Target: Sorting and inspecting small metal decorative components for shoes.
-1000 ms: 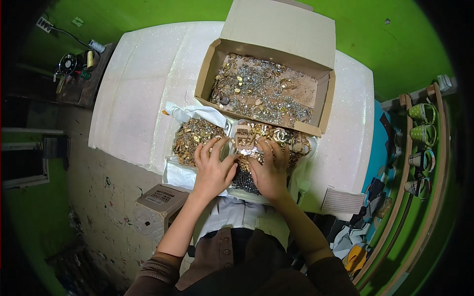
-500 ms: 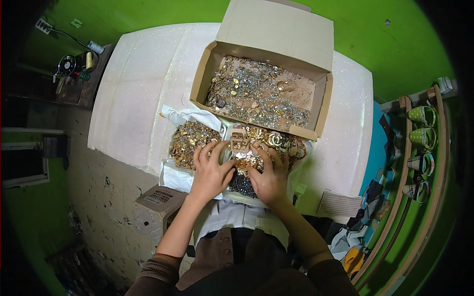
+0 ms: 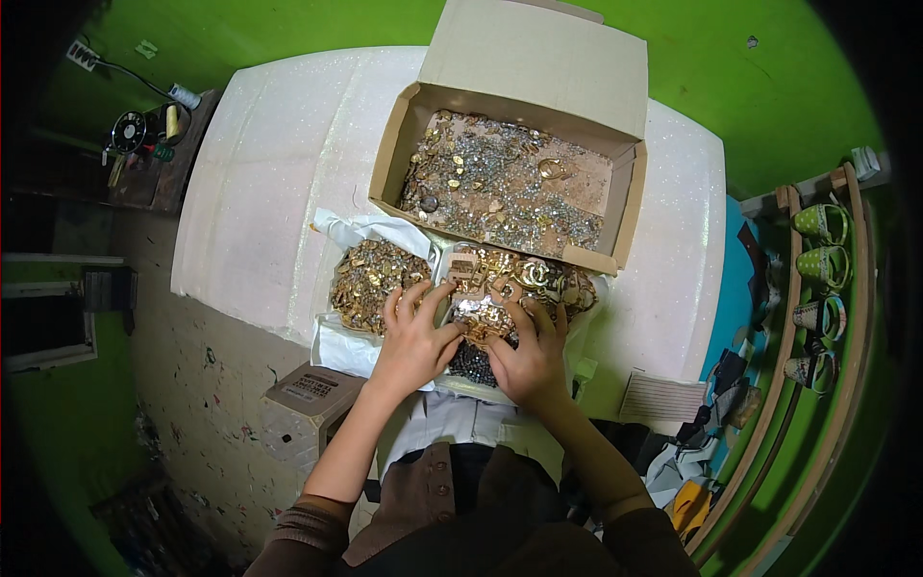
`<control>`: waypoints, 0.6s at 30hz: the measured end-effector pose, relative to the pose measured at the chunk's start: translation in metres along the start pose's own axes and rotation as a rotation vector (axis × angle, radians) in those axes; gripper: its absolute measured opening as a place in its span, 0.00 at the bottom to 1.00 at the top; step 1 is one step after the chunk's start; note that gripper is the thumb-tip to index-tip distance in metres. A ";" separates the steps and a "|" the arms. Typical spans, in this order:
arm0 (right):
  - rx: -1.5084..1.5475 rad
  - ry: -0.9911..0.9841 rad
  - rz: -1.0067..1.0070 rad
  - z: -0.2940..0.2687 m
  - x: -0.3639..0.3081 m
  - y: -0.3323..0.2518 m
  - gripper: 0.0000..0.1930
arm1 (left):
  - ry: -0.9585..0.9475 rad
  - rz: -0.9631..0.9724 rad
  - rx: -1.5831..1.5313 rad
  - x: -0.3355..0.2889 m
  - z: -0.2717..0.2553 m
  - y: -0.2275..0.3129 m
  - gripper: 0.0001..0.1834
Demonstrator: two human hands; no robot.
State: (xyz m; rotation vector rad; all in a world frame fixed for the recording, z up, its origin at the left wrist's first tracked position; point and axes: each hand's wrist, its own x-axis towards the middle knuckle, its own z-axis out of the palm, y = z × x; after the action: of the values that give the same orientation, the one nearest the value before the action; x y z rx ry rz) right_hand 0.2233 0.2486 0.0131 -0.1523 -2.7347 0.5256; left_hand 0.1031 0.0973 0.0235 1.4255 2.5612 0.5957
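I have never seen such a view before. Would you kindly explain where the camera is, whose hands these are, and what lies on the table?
No machine works here: the left hand and the right hand are a person's own, and bare. The camera sits on that person's head, looking down; its wide lens bends straight edges. On the white table stands an open cardboard box with small silvery and golden pieces inside. Nearer are a golden heap on the left, shiny metal pieces on the right, and dark beads closest to the body. The fingers rest around these piles; whether they grip anything is too small to tell.
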 end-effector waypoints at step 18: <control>-0.205 -0.026 -0.054 0.016 0.055 0.005 0.23 | 0.130 -0.072 0.190 0.008 0.001 -0.013 0.23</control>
State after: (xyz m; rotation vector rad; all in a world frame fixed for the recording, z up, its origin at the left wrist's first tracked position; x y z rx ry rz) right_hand 0.1664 0.2569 0.0147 -0.1224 -2.8047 0.2333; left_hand 0.0885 0.0984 0.0180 1.3835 2.8245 0.4589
